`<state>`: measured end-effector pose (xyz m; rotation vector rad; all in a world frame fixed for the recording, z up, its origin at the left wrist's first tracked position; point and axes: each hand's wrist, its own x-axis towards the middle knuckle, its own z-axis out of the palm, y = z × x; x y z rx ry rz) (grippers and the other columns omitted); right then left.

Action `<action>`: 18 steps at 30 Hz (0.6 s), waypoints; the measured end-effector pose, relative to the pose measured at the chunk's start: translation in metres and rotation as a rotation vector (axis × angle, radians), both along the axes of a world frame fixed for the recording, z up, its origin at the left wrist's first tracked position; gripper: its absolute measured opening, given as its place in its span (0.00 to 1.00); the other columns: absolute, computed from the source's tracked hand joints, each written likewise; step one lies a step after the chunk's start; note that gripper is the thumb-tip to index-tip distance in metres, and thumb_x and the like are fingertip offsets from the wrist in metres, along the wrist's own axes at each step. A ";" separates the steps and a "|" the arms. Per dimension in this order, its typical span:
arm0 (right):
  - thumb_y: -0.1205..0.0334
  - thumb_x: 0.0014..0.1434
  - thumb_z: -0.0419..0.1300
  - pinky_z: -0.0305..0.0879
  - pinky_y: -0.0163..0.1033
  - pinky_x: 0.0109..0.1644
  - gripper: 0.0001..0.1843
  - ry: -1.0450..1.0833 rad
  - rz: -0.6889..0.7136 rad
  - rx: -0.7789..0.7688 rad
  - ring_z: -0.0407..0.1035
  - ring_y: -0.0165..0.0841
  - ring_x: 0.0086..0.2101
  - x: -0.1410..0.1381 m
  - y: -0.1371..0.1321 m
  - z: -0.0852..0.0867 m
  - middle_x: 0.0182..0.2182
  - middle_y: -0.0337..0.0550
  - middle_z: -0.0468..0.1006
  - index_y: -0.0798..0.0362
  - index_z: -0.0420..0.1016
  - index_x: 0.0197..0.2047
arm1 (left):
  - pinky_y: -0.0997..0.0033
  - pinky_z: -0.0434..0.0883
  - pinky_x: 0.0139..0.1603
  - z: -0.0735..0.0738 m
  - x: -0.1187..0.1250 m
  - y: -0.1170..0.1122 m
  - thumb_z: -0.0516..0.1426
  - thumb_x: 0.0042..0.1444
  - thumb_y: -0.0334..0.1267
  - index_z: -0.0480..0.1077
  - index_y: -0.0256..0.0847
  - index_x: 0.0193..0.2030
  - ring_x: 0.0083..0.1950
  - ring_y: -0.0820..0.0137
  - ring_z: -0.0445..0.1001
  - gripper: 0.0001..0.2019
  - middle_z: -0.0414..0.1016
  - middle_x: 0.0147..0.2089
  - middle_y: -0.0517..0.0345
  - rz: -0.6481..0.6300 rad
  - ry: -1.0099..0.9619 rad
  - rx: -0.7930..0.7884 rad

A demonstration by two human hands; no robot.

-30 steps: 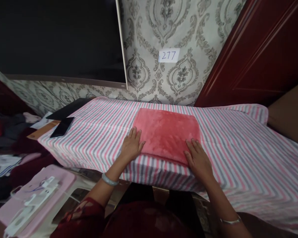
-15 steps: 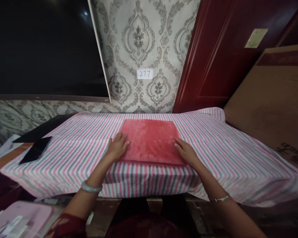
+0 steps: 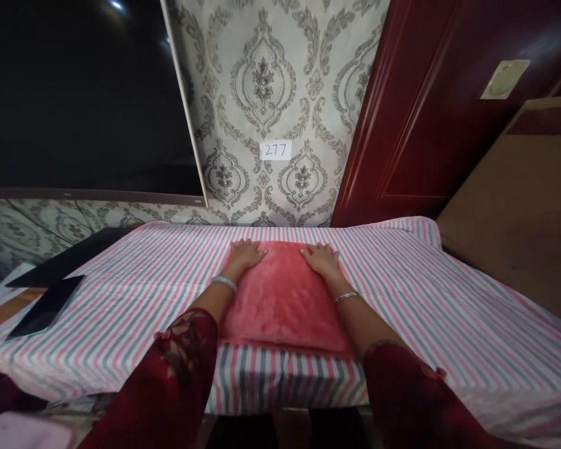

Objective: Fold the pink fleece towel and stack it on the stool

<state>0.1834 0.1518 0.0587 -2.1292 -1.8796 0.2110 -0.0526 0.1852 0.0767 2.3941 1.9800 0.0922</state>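
A folded red plush cloth (image 3: 283, 299) lies flat on a table covered by a pink, grey and white striped sheet (image 3: 135, 299). My left hand (image 3: 245, 252) rests palm down on the cloth's far left corner, fingers stretched out. Spread flat on the far right corner lies my right hand (image 3: 320, 257). Both forearms reach over the cloth, in dark red sleeves with a bracelet on each wrist.
A dark phone (image 3: 44, 307) and a black flat panel (image 3: 70, 257) lie at the sheet's left end. A large black screen (image 3: 79, 93) hangs on the patterned wall with a "277" label (image 3: 275, 149). A dark red door (image 3: 449, 106) and brown board (image 3: 518, 206) stand right.
Both hands slid from the cloth's near corners to its far corners, arms now stretched over it. The view has moved closer over the table.
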 end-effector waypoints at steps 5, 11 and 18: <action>0.42 0.69 0.43 0.49 0.60 0.67 0.32 0.028 -0.019 0.017 0.52 0.49 0.67 0.005 0.002 -0.026 0.66 0.51 0.65 0.47 0.63 0.69 | 0.35 0.51 0.68 -0.026 -0.007 0.006 0.40 0.66 0.60 0.55 0.44 0.72 0.75 0.48 0.47 0.34 0.50 0.76 0.42 0.044 -0.057 -0.026; 0.42 0.69 0.42 0.50 0.59 0.66 0.32 0.003 -0.022 0.035 0.54 0.49 0.66 0.007 0.003 -0.029 0.67 0.51 0.64 0.47 0.64 0.68 | 0.42 0.58 0.67 -0.028 -0.007 0.006 0.40 0.68 0.55 0.58 0.45 0.71 0.73 0.52 0.53 0.30 0.57 0.73 0.45 0.048 -0.084 0.030; 0.43 0.70 0.42 0.50 0.59 0.66 0.32 0.009 -0.023 0.053 0.53 0.49 0.66 0.008 0.002 -0.032 0.67 0.50 0.64 0.47 0.64 0.69 | 0.39 0.57 0.66 -0.033 -0.008 0.008 0.40 0.68 0.53 0.58 0.46 0.71 0.74 0.50 0.51 0.29 0.55 0.74 0.45 0.064 -0.077 0.039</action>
